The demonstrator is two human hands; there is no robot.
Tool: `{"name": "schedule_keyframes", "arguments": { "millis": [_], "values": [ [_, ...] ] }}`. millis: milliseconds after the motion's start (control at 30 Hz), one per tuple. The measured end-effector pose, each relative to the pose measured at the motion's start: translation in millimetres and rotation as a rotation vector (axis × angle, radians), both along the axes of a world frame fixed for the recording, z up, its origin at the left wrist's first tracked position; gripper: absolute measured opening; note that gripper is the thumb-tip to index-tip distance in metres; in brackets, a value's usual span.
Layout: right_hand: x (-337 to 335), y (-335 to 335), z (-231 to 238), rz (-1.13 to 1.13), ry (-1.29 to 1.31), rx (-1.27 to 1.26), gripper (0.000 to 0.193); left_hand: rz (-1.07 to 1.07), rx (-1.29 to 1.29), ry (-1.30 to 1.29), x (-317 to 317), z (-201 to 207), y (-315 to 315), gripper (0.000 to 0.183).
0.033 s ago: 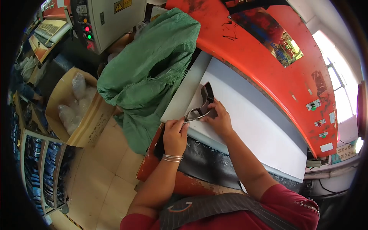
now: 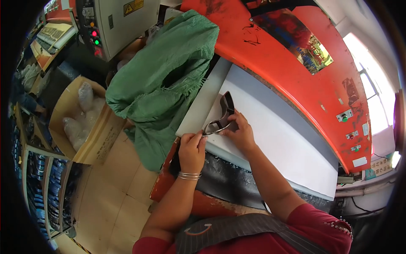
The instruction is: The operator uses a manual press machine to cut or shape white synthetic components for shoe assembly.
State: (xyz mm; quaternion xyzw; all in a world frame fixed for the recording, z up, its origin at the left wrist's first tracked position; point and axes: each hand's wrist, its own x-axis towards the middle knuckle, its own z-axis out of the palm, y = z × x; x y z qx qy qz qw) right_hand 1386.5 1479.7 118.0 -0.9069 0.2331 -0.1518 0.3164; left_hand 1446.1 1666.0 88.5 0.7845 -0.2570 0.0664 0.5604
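Note:
A dark, curved cutting die (image 2: 227,103) with thin metal walls is held between my hands, tilted over the white sheet material. My left hand (image 2: 192,151) pinches its near-left end between thumb and fingers. At its near-right side, my right hand (image 2: 241,133) grips the edge, thumb below and fingers curled round the wall. The die's far end points up and away from me. Beneath it, the layered white sheet (image 2: 277,142) lies on the bed of a press. My fingers hide part of the die's lower rim.
The red press beam (image 2: 292,84) spans behind the sheet, with buttons at its right. A green woven sack (image 2: 163,67) drapes beside the sheet's left edge. Farther left are a cardboard box (image 2: 99,142) of clear plastic bags, a rack (image 2: 45,154) of blue pieces and a grey control cabinet (image 2: 122,25).

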Motion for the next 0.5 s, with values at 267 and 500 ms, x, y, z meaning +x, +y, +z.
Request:
{"name": "schedule_keyframes", "arguments": {
  "millis": [267,500],
  "values": [
    [4.0,-8.8,-2.6,0.061,-0.054,-0.01,0.055,0.008,-0.017,0.018,4.4,-2.0,-10.0,0.02],
    [10.3,-20.7,-5.1,0.108,-0.078,-0.059,0.055,0.016,0.026,-0.049,11.5,-3.4,-21.2,0.019]
  ]
}}
